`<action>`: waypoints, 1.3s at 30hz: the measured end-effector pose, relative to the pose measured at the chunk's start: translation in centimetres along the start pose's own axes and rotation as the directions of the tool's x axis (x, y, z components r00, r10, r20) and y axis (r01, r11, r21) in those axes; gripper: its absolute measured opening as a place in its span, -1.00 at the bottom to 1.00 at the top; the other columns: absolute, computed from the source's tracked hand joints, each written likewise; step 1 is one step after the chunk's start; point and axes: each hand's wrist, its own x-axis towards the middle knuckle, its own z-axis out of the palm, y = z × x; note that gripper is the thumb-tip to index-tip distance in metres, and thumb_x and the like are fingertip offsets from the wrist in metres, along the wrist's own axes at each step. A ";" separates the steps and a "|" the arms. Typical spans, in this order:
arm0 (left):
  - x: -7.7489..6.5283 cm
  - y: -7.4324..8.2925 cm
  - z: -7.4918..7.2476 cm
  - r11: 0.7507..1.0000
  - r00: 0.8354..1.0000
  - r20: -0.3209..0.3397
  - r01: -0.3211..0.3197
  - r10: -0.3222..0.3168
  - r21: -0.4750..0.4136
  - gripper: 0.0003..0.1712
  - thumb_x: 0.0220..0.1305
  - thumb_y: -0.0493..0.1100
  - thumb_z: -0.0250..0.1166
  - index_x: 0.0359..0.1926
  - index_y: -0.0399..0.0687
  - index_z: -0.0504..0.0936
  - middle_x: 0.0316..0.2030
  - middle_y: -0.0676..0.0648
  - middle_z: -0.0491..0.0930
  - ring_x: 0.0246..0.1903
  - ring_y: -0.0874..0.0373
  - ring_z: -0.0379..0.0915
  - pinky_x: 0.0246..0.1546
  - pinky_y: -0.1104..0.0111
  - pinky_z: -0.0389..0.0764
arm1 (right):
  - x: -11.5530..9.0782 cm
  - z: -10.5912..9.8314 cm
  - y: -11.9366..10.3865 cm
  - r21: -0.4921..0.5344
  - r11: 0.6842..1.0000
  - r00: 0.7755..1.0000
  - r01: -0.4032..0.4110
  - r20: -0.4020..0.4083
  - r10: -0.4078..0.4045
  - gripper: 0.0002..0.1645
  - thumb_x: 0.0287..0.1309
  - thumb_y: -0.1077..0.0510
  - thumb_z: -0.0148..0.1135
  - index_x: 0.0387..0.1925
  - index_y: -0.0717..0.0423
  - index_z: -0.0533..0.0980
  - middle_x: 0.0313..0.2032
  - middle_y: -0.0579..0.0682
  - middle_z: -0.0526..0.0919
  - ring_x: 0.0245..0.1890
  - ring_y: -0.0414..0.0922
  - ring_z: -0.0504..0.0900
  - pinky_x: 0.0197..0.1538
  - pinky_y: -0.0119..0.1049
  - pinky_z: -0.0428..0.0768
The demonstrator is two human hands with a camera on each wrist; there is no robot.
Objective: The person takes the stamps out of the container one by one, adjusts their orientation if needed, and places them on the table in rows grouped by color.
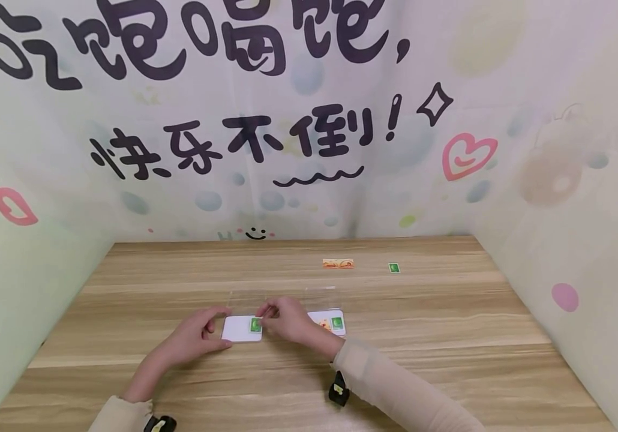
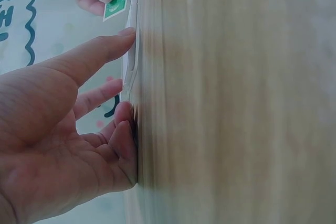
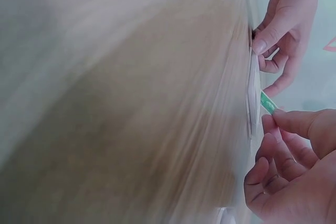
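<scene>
A small white rectangular case (image 1: 240, 329) with a raised clear lid lies on the wooden table. My left hand (image 1: 192, 337) holds it at its left side, thumb on the near edge and forefinger at the far edge. Above the right end of that case, my right hand (image 1: 287, 321) pinches a green stamp-like piece (image 2: 116, 4) between thumb and fingertips. In the right wrist view the green piece (image 3: 268, 103) is tilted above the case's surface. A second white case (image 1: 340, 318), partly hidden behind the right hand, bears an orange piece (image 1: 324, 324) and a green stamp-like piece (image 1: 337, 324).
Farther back on the table (image 1: 179, 270) lie an orange patterned strip (image 1: 338, 263) and another green stamp-like piece (image 1: 393, 267). Clear lids stand behind both cases, the right lid (image 1: 321, 297) close to the right hand. A printed cloth wall (image 1: 287, 210) borders the table's back.
</scene>
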 end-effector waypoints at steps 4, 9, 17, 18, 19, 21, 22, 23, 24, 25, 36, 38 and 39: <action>0.0 0.0 0.0 1.000 1.000 0.005 0.003 -0.003 -0.004 -0.33 0.18 -0.16 0.61 0.24 -0.31 0.56 -0.38 -0.02 0.38 -0.50 0.30 0.24 -0.48 0.45 0.31 | 0.0 -0.2 0.2 -0.003 1.000 1.000 0.003 -0.006 -0.003 -0.93 0.33 0.33 0.38 -0.18 0.25 0.71 -0.39 -0.09 0.66 -0.42 -0.29 0.48 -0.39 -0.47 0.41; 0.0 0.0 0.0 1.000 1.000 0.004 0.006 -0.006 -0.009 -0.33 0.17 -0.17 0.61 0.23 -0.30 0.56 -0.39 -0.02 0.38 -0.50 0.30 0.23 -0.48 0.45 0.31 | 0.0 -0.4 0.4 0.009 1.000 1.000 0.015 -0.013 -0.015 -0.94 0.35 0.33 0.36 -0.18 0.23 0.70 -0.38 -0.06 0.68 -0.42 -0.27 0.50 -0.41 -0.47 0.44; 0.0 0.1 0.0 1.000 1.000 0.003 -0.002 0.002 -0.004 -0.33 0.17 -0.17 0.61 0.23 -0.30 0.56 -0.38 -0.02 0.37 -0.49 0.30 0.23 -0.47 0.45 0.32 | 0.0 -0.7 0.4 0.015 1.000 1.000 0.008 -0.024 -0.008 -0.94 0.39 0.31 0.33 -0.18 0.21 0.70 -0.37 -0.07 0.66 -0.43 -0.26 0.48 -0.42 -0.45 0.42; 0.0 0.1 0.0 1.000 1.000 0.002 0.001 -0.001 -0.006 -0.33 0.17 -0.17 0.61 0.23 -0.30 0.57 -0.38 -0.02 0.37 -0.49 0.30 0.23 -0.47 0.45 0.32 | 0.0 -0.7 0.4 0.013 1.000 1.000 0.006 -0.025 -0.005 -0.93 0.39 0.30 0.33 -0.18 0.20 0.70 -0.37 -0.07 0.66 -0.43 -0.26 0.48 -0.41 -0.45 0.42; 0.0 0.1 0.0 1.000 1.000 0.002 0.001 -0.001 -0.006 -0.33 0.17 -0.17 0.61 0.23 -0.30 0.57 -0.38 -0.02 0.37 -0.49 0.30 0.23 -0.47 0.45 0.32 | 0.0 -0.7 0.4 0.011 1.000 1.000 0.003 -0.025 -0.003 -0.93 0.40 0.30 0.33 -0.18 0.20 0.71 -0.37 -0.07 0.66 -0.43 -0.25 0.48 -0.41 -0.45 0.43; 0.0 0.1 0.0 1.000 1.000 0.002 0.000 0.000 -0.002 -0.33 0.17 -0.17 0.61 0.23 -0.30 0.57 -0.38 -0.02 0.38 -0.49 0.30 0.23 -0.47 0.45 0.32 | -0.1 -0.7 0.4 0.007 1.000 1.000 0.002 -0.026 -0.002 -0.93 0.41 0.30 0.32 -0.18 0.19 0.71 -0.37 -0.07 0.66 -0.43 -0.25 0.47 -0.41 -0.45 0.43; 0.0 0.0 0.0 1.000 1.000 0.001 -0.001 0.001 0.000 -0.33 0.17 -0.17 0.61 0.23 -0.30 0.57 -0.38 -0.01 0.38 -0.49 0.30 0.23 -0.47 0.45 0.32 | -0.1 -0.8 0.4 0.004 1.000 1.000 0.004 -0.027 -0.004 -0.92 0.41 0.30 0.31 -0.18 0.19 0.71 -0.37 -0.07 0.66 -0.43 -0.26 0.47 -0.41 -0.45 0.43; 0.0 0.0 0.0 1.000 1.000 0.000 -0.002 0.002 0.003 -0.33 0.17 -0.16 0.61 0.23 -0.30 0.57 -0.38 -0.01 0.38 -0.49 0.31 0.23 -0.47 0.45 0.32 | -0.1 -0.8 0.4 0.002 1.000 1.000 0.006 -0.028 -0.006 -0.92 0.41 0.30 0.31 -0.17 0.19 0.71 -0.36 -0.07 0.66 -0.42 -0.26 0.47 -0.41 -0.45 0.43; 0.0 0.0 0.0 1.000 1.000 0.000 -0.002 0.002 0.004 -0.33 0.17 -0.16 0.61 0.23 -0.30 0.57 -0.38 -0.01 0.37 -0.49 0.31 0.23 -0.47 0.45 0.31 | -0.1 -0.8 0.4 0.000 1.000 1.000 0.010 -0.028 -0.010 -0.92 0.41 0.30 0.31 -0.18 0.19 0.70 -0.36 -0.06 0.66 -0.42 -0.27 0.47 -0.41 -0.45 0.43; 0.0 0.0 0.0 1.000 1.000 -0.001 -0.003 0.003 0.006 -0.34 0.17 -0.16 0.61 0.23 -0.30 0.57 -0.38 -0.01 0.37 -0.49 0.31 0.22 -0.47 0.45 0.31 | -0.1 -0.8 0.5 -0.001 1.000 0.999 0.017 -0.030 -0.017 -0.92 0.41 0.31 0.31 -0.18 0.20 0.70 -0.37 -0.05 0.67 -0.42 -0.27 0.47 -0.41 -0.45 0.43; 0.0 -0.1 0.0 1.000 1.000 0.002 -0.011 0.011 0.002 -0.34 0.18 -0.16 0.61 0.22 -0.31 0.56 -0.38 -0.01 0.37 -0.50 0.32 0.22 -0.47 0.45 0.31 | 0.1 -1.1 0.6 0.001 0.999 0.999 0.033 -0.038 -0.033 -0.91 0.41 0.34 0.30 -0.18 0.22 0.71 -0.34 -0.03 0.68 -0.40 -0.27 0.49 -0.39 -0.46 0.44; 0.0 0.0 0.0 1.000 1.000 0.002 -0.010 0.010 -0.004 -0.34 0.18 -0.16 0.61 0.22 -0.31 0.56 -0.38 -0.01 0.36 -0.50 0.32 0.22 -0.47 0.45 0.31 | 0.0 -1.2 0.6 0.001 0.999 0.999 0.032 -0.039 -0.032 -0.90 0.41 0.34 0.30 -0.18 0.22 0.71 -0.34 -0.03 0.68 -0.40 -0.26 0.49 -0.39 -0.46 0.45; 0.0 0.0 0.0 1.000 1.000 0.002 -0.008 0.008 -0.006 -0.34 0.18 -0.16 0.61 0.22 -0.31 0.56 -0.38 -0.01 0.36 -0.50 0.32 0.22 -0.47 0.45 0.31 | 0.0 -1.2 0.6 0.003 0.999 0.999 0.033 -0.040 -0.033 -0.91 0.40 0.34 0.30 -0.18 0.22 0.71 -0.34 -0.03 0.68 -0.40 -0.26 0.49 -0.39 -0.46 0.45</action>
